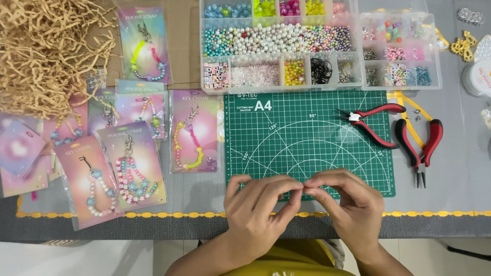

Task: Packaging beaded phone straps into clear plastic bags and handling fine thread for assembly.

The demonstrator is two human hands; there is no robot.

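Left hand (pixel 258 204) and right hand (pixel 345 199) meet fingertip to fingertip, pinching a tiny, indistinct piece over the near edge of the green cutting mat (pixel 307 133); two red-handled pliers (pixel 376 122) lie beside.

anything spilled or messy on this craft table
Nothing looks spilled. The beads sit sorted in the bead box, and both pliers lie beside the green mat. Only the paper shreds sprawl loosely over the packaged charms at the left.
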